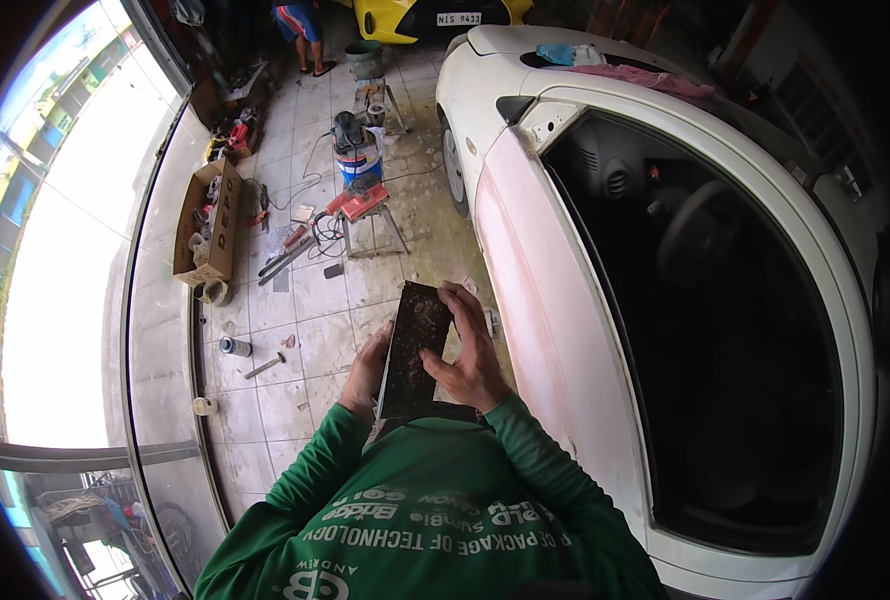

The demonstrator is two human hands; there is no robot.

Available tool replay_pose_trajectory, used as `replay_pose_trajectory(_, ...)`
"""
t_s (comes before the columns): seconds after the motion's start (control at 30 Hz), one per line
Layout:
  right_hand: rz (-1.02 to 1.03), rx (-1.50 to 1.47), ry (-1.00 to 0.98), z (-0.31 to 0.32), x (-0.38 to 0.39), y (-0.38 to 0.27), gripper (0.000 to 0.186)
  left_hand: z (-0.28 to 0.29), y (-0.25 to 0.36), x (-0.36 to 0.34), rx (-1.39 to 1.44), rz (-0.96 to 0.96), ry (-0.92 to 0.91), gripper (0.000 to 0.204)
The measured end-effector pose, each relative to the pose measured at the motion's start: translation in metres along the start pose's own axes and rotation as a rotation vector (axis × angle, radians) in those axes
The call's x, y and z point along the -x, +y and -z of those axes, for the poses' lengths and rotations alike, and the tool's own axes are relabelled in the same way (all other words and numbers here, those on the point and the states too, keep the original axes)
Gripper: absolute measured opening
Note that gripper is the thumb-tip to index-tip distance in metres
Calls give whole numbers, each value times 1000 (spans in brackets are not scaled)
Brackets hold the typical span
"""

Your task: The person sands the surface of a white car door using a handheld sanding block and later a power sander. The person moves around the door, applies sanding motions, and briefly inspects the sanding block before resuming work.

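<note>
Both hands hold a dark, speckled rectangular board (pixel 412 350) upright lengthwise in front of my green shirt (pixel 435 500). My left hand (pixel 368 367) grips its left edge, fingers mostly hidden behind it. My right hand (pixel 468 360) wraps the right edge, its thumb lying on the dark face and a finger near the top corner. Just right of my hands is a white car (pixel 590 370) with a pinkish, dusty patch on the door (pixel 515 250).
Tiled floor (pixel 315 330) carries a cardboard box (pixel 200 205), a metal can (pixel 235 347), a hammer (pixel 265 365), red tools (pixel 363 200), a stool (pixel 375 240) and a blue-banded bucket (pixel 355 165). Glass doors (pixel 160 350) border the left. A person's legs (pixel 305 40) stand near a yellow car (pixel 405 20).
</note>
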State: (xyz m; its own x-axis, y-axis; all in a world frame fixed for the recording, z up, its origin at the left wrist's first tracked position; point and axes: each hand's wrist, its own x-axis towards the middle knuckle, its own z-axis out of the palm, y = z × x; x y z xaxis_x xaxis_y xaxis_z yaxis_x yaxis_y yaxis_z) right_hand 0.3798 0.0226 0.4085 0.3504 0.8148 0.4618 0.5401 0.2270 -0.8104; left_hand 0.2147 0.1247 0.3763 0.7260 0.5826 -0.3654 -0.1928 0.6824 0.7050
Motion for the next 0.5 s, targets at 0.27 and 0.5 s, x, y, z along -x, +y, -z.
replay_pose_trajectory(0.27, -15, 3, -32, -2, -1, -8, 81, 3, 7, 3, -112, -87, -50, 39)
replay_pose_trajectory(0.5, -68, -123, -47, -16, -1, -6, 84, 31, -2, 1, -332, -227, -103, 38)
